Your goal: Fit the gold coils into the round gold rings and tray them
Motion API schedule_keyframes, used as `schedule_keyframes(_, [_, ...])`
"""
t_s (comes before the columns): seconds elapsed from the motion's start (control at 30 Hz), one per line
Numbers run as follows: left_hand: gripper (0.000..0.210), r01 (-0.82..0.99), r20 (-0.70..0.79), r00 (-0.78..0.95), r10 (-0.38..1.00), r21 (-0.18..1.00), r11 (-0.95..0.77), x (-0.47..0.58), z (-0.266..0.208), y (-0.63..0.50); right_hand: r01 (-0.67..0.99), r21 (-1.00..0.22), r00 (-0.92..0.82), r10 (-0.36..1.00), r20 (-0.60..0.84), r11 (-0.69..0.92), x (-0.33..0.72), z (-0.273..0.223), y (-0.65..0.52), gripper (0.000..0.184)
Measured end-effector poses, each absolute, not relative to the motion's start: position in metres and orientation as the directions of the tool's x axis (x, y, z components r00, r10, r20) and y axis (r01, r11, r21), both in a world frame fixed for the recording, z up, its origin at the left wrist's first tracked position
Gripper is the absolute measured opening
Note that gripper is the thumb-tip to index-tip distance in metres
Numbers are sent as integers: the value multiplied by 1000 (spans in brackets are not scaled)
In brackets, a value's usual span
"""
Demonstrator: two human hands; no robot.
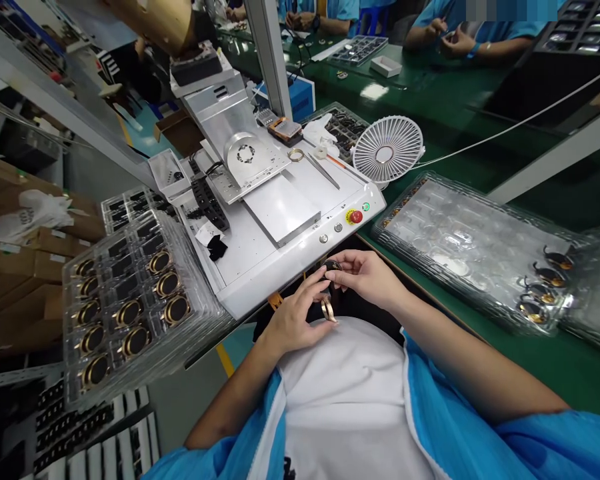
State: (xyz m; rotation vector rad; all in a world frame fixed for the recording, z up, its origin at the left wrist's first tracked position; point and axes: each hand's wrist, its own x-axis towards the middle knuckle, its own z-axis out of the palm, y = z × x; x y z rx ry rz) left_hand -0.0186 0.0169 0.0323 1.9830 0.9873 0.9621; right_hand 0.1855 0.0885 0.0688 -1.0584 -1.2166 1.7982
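Note:
My left hand (296,320) is closed around a gold ring-shaped watch case (327,309), held between thumb and fingers just above my lap. Its fingertips also reach up to a small round black watch part (333,265). My right hand (367,277) pinches that black part from the right side, with the thumb and index finger on its edge. Fingers hide much of both pieces. Both hands are in front of the white machine base (300,267), close to its front edge.
At left, stacked clear trays (125,280) hold gold-rimmed watch pieces. On the right, a clear tray (455,247) holds several dark parts. A white fan (387,150), tweezers (323,171) and a red stop button (356,217) are ahead. Other people's hands (455,41) work across the bench.

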Motion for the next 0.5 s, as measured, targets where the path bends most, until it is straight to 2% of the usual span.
schedule_keyframes(0.1, [85, 289, 309, 429, 849, 843, -453, -17, 31, 16, -142, -941, -376, 896, -236, -307, 185, 69, 87, 45])
schedule_keyframes(0.2, [90, 103, 340, 353, 872, 912, -398, -15, 29, 14, -181, -931, -353, 905, -238, -316, 185, 72, 85, 47])
schedule_keyframes(0.33, [66, -199, 264, 177, 948, 953, -229, -16, 27, 15, -197, -915, -366, 892, -264, -352, 187, 76, 83, 44])
schedule_keyframes(0.4, [55, -285, 212, 88, 973, 942, -179, -18, 25, 17, -194, -901, -396, 872, -289, -387, 189, 77, 82, 45])
schedule_keyframes(0.5, [53, -347, 159, -12, 987, 925, -153, -18, 19, 20, -155, -889, -466, 825, -319, -431, 189, 78, 80, 44])
